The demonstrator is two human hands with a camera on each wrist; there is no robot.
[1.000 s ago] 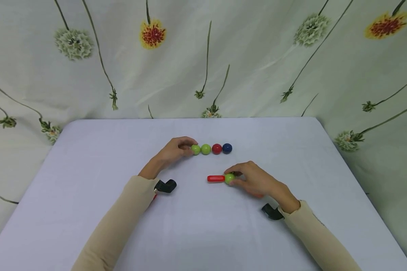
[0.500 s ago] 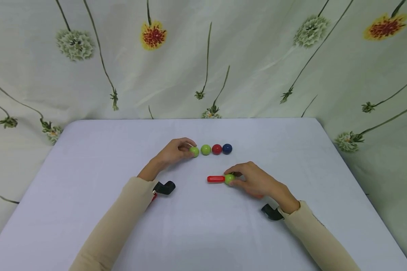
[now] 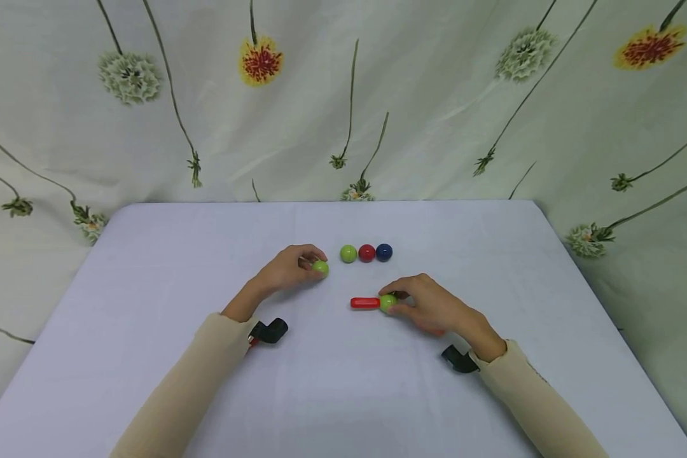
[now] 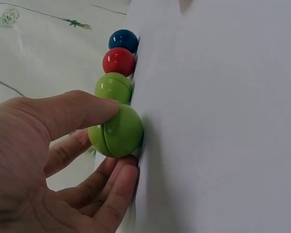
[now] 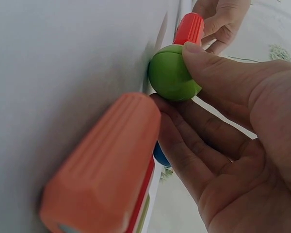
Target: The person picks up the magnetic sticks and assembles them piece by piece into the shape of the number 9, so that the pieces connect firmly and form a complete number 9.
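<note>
In the head view my left hand pinches a glossy green ball between thumb and fingers, left of a short row. The left wrist view shows the thumb over this ball, which has a seam around it. My right hand pinches another green ball, at the right end of a short red stick. In the right wrist view that ball sits against the end of the ribbed red stick. An orange ribbed stick lies beneath the right hand, mostly hidden in the head view.
A green ball, a red ball and a blue ball stand in a row on the white table. Some red shows beside the left cuff. A flowered cloth hangs behind.
My left hand has drawn the leftmost green ball out of the row, toward me and slightly left. My right hand, its ball and the red stick have stayed in place.
</note>
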